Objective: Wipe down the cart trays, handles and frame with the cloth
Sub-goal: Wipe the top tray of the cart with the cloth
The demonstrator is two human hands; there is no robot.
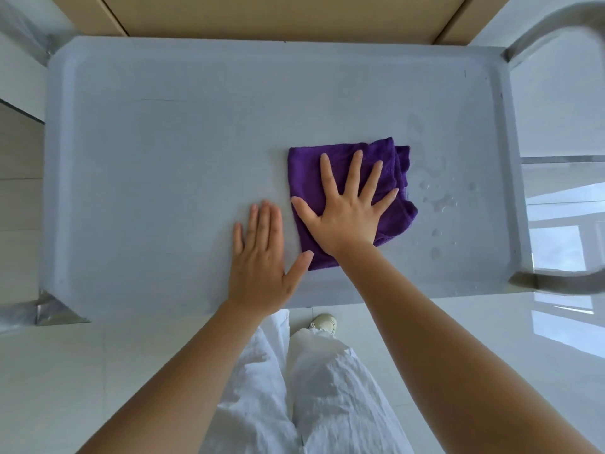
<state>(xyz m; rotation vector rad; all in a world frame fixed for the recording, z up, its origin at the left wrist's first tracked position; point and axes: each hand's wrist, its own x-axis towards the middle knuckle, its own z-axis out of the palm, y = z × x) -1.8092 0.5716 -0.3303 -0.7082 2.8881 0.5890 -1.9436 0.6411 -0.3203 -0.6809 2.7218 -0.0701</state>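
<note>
Right hand [343, 217] flat on purple cloth [307, 178] — left hand [262, 257] beside, on tray [147, 158]

Head view — close above, facing seemingly straight down on the tray [163, 158].

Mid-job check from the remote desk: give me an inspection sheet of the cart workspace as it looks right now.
Surface: grey top tray of the cart, with water drops at its right end, beside the cloth.
Job's things: purple cloth, folded, lying flat on the tray right of centre; metal handle at the cart's right end, untouched.
Clutter: nothing seen on the tray besides the cloth and the drops.
Hands: right hand spread flat, pressing on the cloth; left hand flat on the bare tray just left of the cloth.
Cables: nothing seen.
Surroundings: cardboard box beyond the far edge; glossy pale floor; the person's white trousers and one shoe below the near edge.
</note>
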